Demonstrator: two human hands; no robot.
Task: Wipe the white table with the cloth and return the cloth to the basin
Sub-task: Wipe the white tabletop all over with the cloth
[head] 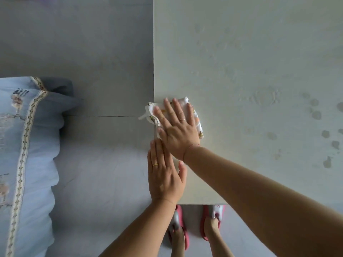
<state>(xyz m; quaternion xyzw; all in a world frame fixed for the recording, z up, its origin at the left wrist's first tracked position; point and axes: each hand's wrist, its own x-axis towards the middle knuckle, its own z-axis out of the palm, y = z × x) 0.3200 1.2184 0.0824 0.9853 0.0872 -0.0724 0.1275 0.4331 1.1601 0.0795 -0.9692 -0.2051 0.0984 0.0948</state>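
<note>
The white table (pixel 241 52) fills the right side of the head view, with dried spots and smears toward its right part. A white patterned cloth (pixel 198 123) lies at the table's left edge, one corner hanging over the floor. My right hand (pixel 178 128) presses flat on the cloth with the fingers spread. My left hand (pixel 164 175) rests flat on the table's left edge just below it, fingers together and holding nothing. No basin is in view.
A grey tiled floor (pixel 92 52) lies left of the table. A light blue bedcover with a patterned trim (pixel 24 145) sits at the far left. My feet in pink slippers (pixel 213 219) stand at the table's near edge.
</note>
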